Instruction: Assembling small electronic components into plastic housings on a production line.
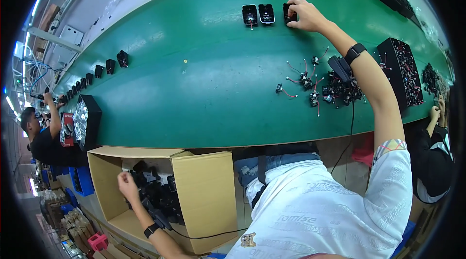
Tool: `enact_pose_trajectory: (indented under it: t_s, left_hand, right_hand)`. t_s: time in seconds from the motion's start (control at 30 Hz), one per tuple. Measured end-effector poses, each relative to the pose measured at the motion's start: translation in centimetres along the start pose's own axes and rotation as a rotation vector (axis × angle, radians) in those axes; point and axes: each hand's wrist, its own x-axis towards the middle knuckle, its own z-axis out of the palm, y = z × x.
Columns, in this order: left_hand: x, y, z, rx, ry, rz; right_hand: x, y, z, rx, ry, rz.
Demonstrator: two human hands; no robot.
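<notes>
At the far side of the green bench point(208, 108), my right hand point(305, 15) has its thumb and fingers round a small black plastic housing point(287, 12). Left of it stand two similar open housings point(249, 15), one with a short red wire hanging out. My left hand point(129, 187) is at the open cardboard box point(204, 196), its fingers curled together; what they hold, if anything, is hidden. Black plastic parts point(158, 196) fill the box beside that hand. Below my right forearm lies a pile of small black parts with red and white wires point(342, 89).
A black tray point(399, 72) of wired parts stands at the right. A row of black housings point(110, 66) runs along the left side near a black foil-lined tray point(86, 120). One co-worker point(48, 133) is at left, another point(434, 157) at right. Cables trail from both wrist devices.
</notes>
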Motion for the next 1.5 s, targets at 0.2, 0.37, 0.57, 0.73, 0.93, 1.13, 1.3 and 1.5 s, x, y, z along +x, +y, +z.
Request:
enact_pose_trajectory:
  t_s: [0.2, 0.37, 0.57, 0.73, 0.93, 1.13, 1.3, 1.5]
  left_hand:
    - [-5.9, 0.5, 6.2, 0.184, -0.405, -0.015]
    - [-5.1, 4.5, 8.5, 0.478, -0.474, -0.18]
    - [-4.1, -0.4, 9.0, 0.346, -0.444, -0.073]
    - [-3.1, 1.0, 9.6, 0.317, -0.379, -0.106]
    - [-0.3, 4.8, 4.0, 0.136, -0.236, -0.251]
    - [1.9, 10.0, -0.2, -0.833, 0.067, -0.442]
    - [2.6, 21.4, -2.2, -1.245, -0.155, -0.073]
    - [1.0, 37.6, 1.3, -1.4, -0.77, 0.094]
  right_hand:
    - [0.4, -0.3, 0.8, 0.003, 0.017, -0.024]
    - [0.2, -0.7, 0.3, -0.003, -0.046, 0.012]
    - [-1.0, -2.8, -0.5, 0.01, 0.181, -0.093]
    - [-6.9, -9.9, -6.3, 0.31, -0.194, -0.433]
    - [-9.2, -12.6, -3.9, 0.171, -0.172, -0.719]
    - [-8.8, -12.8, -2.3, 0.042, -0.247, -0.898]
    - [-8.5, -14.7, -4.5, 0.281, -0.337, -0.705]
    - [-9.4, -17.4, -7.8, 0.792, -0.378, -0.427]
